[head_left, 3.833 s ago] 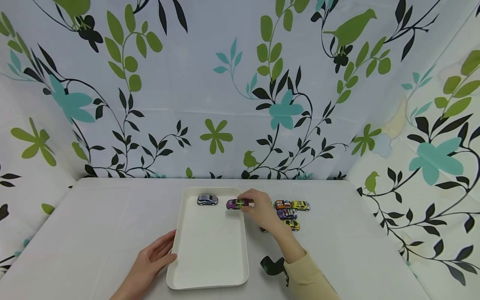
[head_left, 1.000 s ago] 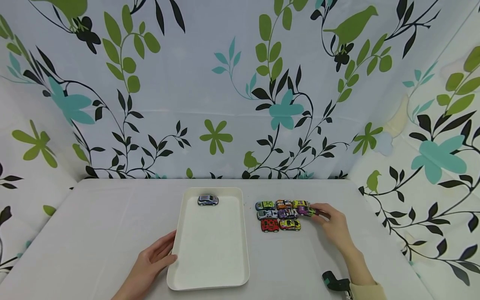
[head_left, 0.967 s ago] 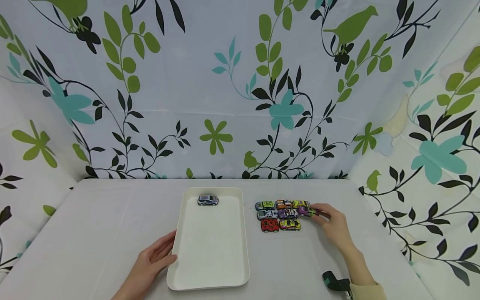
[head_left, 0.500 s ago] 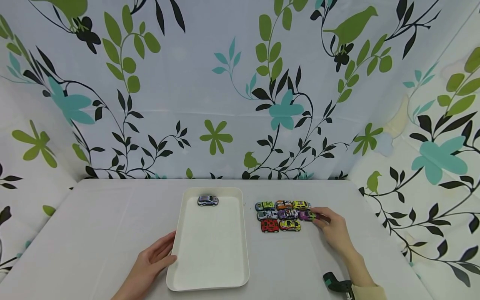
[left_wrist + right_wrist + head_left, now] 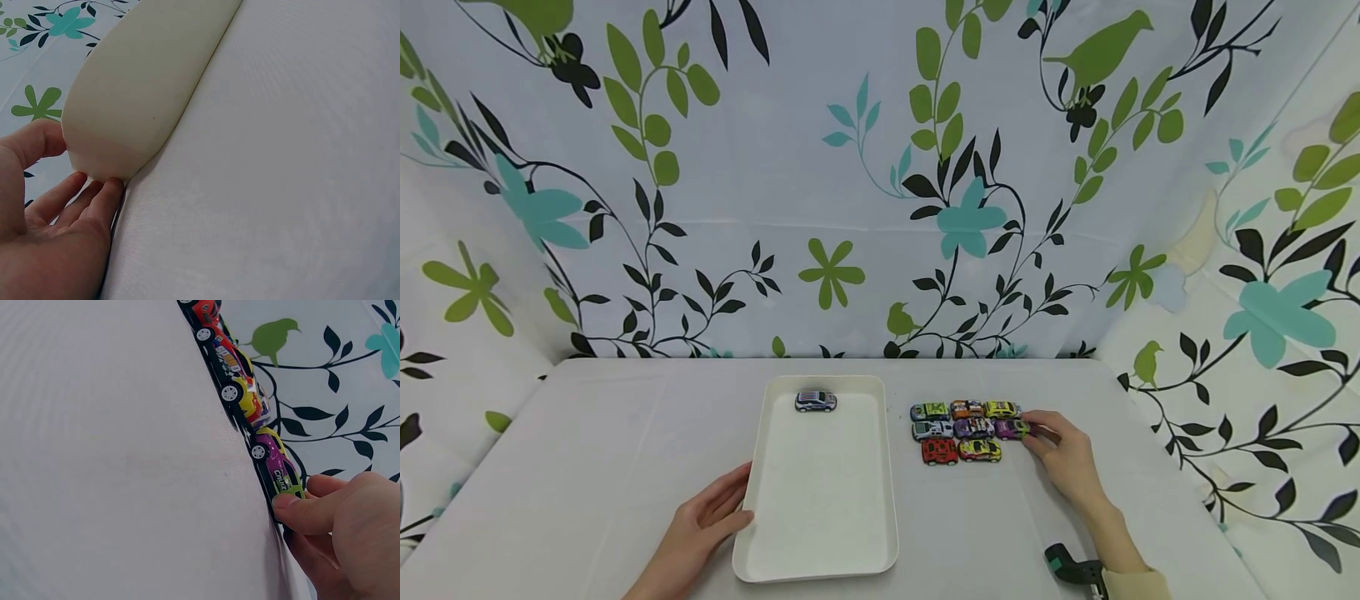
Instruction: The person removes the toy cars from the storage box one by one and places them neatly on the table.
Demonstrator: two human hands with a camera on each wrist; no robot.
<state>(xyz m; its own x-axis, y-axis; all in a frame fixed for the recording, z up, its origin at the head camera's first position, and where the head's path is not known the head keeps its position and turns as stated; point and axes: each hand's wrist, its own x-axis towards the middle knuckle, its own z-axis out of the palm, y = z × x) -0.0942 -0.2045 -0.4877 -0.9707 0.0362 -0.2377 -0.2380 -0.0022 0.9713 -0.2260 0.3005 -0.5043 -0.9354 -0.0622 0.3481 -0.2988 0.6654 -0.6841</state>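
Note:
In the head view my left hand (image 5: 700, 521) is at the left side of a white tray (image 5: 820, 517). The left wrist view shows its thumb and fingertips on the tray's wall (image 5: 125, 106). My right hand (image 5: 1067, 457) pinches the rear of a purple and green toy car (image 5: 1011, 429). In the right wrist view the thumb covers part of the toy car's side (image 5: 279, 465). The toy car sits at the right end of the middle row, beside a purple toy car (image 5: 974, 428). A silver-blue toy car (image 5: 816, 401) stands at the tray's far end.
The other toy cars stand close together right of the tray: green (image 5: 930, 412), orange (image 5: 967, 408) and yellow (image 5: 1002, 409) behind, a pale one (image 5: 932, 430) in the middle row, red (image 5: 940, 452) and yellow-red (image 5: 981, 450) in front. A patterned cloth (image 5: 745, 192) hangs behind the table.
My right hand has carried the purple-green toy car from above the tray's right rim to the group, then lowered it into line with the middle row. My left hand stays at the tray.

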